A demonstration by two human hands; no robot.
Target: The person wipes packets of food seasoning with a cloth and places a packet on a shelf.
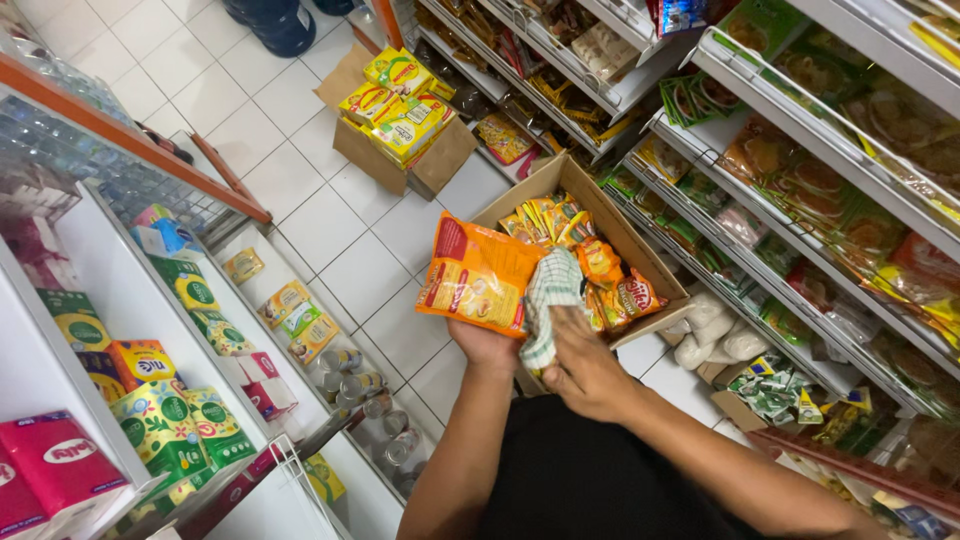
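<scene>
Left hand (487, 345) grips orange packet (478, 274) from below, right hand (585, 372) clenches checked cloth (549, 300) against its edge, over open carton (590, 215); best to keep packet flat, wipe with even strokes.

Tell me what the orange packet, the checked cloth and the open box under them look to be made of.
Orange packet: thin plastic film, glossy, judging by its sheen and crinkles, held by the left hand.
Checked cloth: soft woven fabric, matte, draping limply from the right hand.
Open box: brown corrugated cardboard, dull, with folded flaps.
</scene>
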